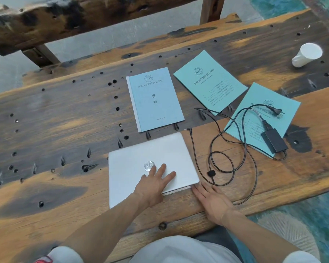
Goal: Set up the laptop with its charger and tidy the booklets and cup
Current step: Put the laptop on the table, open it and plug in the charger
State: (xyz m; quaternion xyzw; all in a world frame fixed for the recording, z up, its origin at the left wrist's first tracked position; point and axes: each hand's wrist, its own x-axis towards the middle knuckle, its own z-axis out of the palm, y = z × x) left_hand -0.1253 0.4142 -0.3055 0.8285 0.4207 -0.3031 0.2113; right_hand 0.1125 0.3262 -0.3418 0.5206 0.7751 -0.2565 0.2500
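Observation:
A closed silver laptop (pixel 141 158) lies near the table's front edge. My left hand (pixel 154 183) rests flat on its lid, fingers spread. My right hand (pixel 211 202) lies flat on the wood, fingertips touching the laptop's front right corner. The black charger brick (pixel 273 141) sits on the rightmost teal booklet (pixel 254 111), with its cable (pixel 222 149) looped beside the laptop and its jack (pixel 188 130) lying free. A blue booklet (pixel 156 99) and a second teal booklet (pixel 209 80) lie behind. A white paper cup (pixel 306 55) lies on its side at far right.
The wooden table (pixel 55 120) is rough, dark-stained, with many holes. A heavy wooden bench (pixel 65 18) stands behind it. The wall plug (pixel 275 111) rests on the rightmost booklet. A teal rug (pixel 311 215) shows at lower right.

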